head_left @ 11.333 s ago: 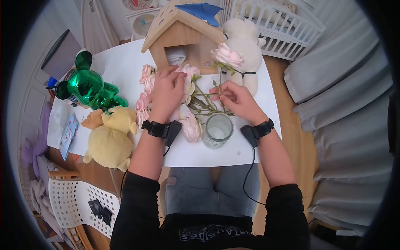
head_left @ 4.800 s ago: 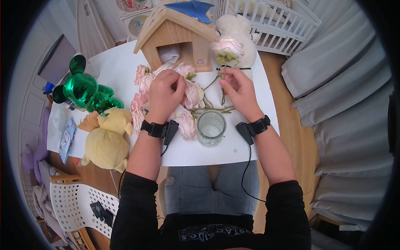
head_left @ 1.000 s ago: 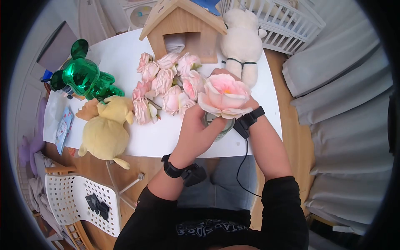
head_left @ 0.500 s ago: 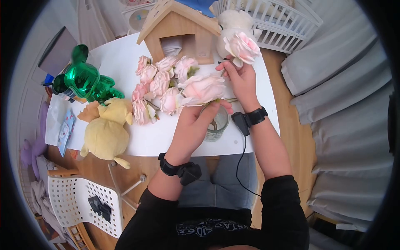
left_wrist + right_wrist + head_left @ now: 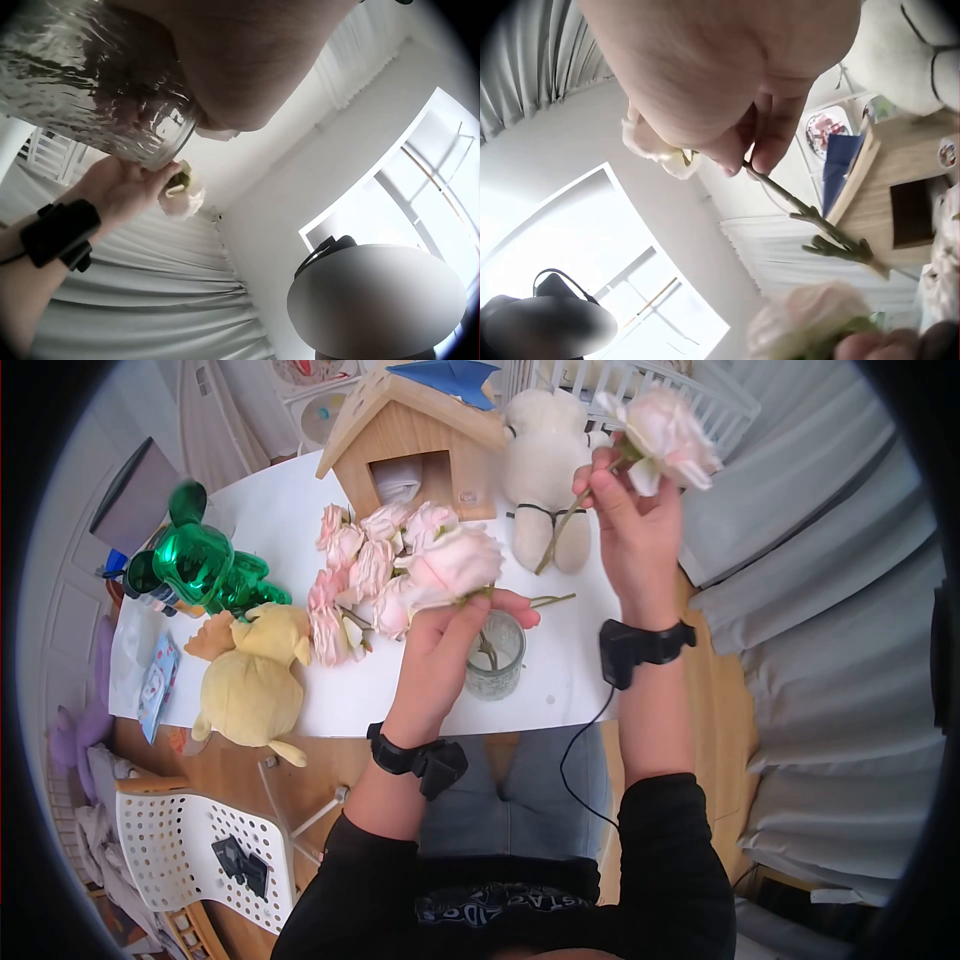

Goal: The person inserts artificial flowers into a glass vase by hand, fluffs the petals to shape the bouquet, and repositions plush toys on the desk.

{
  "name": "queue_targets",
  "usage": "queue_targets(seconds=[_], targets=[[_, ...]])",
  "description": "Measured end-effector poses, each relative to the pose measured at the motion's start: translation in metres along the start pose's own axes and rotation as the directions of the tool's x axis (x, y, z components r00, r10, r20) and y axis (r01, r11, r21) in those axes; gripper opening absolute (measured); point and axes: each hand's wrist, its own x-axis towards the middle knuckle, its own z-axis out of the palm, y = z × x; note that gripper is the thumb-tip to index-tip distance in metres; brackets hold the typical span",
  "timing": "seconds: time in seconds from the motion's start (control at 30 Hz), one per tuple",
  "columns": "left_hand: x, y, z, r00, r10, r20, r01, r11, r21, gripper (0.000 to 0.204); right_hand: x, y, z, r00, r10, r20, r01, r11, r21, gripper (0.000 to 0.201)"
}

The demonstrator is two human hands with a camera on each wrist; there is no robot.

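In the head view a ribbed glass vase stands near the table's front edge, with a stem inside it. My left hand is at the vase mouth and holds a pale pink rose below its bloom. Up at the right, my right hand pinches the stem of another pink rose, its cut end pointing down and left. The right wrist view shows this green stem leaving the fingertips. Against the left wrist view's top edge, the glass vase looms large beside the palm.
Several pink roses lie left of the vase, and a loose stem lies right of it. Behind are a wooden house and a white plush toy. A yellow plush and green shiny figure stand left.
The vase held nothing earlier; a stem is in it now. Over the last second my right hand has left the vase area, rising rightward with another rose. My left hand has stayed at the vase.
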Motion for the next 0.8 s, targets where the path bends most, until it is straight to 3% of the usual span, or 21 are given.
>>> queue_targets(seconds=[0.1, 0.2, 0.27, 0.4, 0.47, 0.5, 0.67, 0.73, 0.77, 0.8], targets=[[0.001, 0.004, 0.002, 1.000, 0.006, -0.005, -0.006, 1.000, -0.021, 0.053, -0.001, -0.035, 0.011, 0.967, -0.050, 0.252, 0.057, 0.998, -0.019, 0.039], [0.001, 0.002, 0.003, 1.000, 0.020, 0.002, -0.020, 0.999, -0.039, 0.053, -0.015, -0.048, 0.034, 0.949, -0.043, 0.311, 0.044, 0.999, 0.001, 0.041], [0.001, 0.005, 0.002, 1.000, 0.019, -0.005, -0.019, 0.998, -0.053, 0.051, -0.019, -0.050, 0.039, 0.943, -0.037, 0.330, 0.046, 0.999, -0.020, 0.046], [-0.001, 0.003, -0.001, 0.999, -0.026, -0.019, 0.024, 0.995, -0.097, 0.047, -0.016, -0.047, 0.038, 0.981, -0.079, 0.177, 0.063, 0.993, 0.098, 0.058], [-0.001, 0.004, -0.002, 0.999, -0.036, -0.017, 0.034, 0.995, -0.090, 0.049, -0.009, -0.048, 0.036, 0.957, -0.219, 0.189, 0.198, 0.972, 0.123, 0.073], [-0.001, 0.004, -0.001, 0.999, -0.042, -0.015, 0.041, 0.995, -0.087, 0.050, -0.004, -0.053, 0.030, 0.950, -0.139, 0.280, 0.130, 0.990, 0.053, 0.090], [0.006, 0.003, -0.007, 0.999, 0.006, 0.035, -0.002, 0.996, -0.091, 0.053, -0.023, -0.048, 0.042, 0.953, -0.048, 0.301, 0.055, 0.998, -0.017, 0.090], [0.006, 0.003, -0.010, 0.999, -0.009, 0.035, 0.013, 0.993, -0.118, 0.054, -0.030, -0.045, 0.043, 0.929, 0.100, 0.357, -0.115, 0.993, 0.021, 0.102], [0.005, 0.005, -0.013, 0.998, -0.009, 0.067, 0.018, 0.990, -0.136, 0.052, -0.035, -0.051, 0.042, 0.924, 0.203, 0.325, -0.211, 0.977, -0.010, 0.083], [0.005, 0.006, -0.015, 0.995, -0.008, 0.101, 0.024, 0.988, -0.154, 0.049, -0.033, -0.048, 0.037, 0.924, 0.203, 0.324, -0.211, 0.977, -0.009, 0.083]])
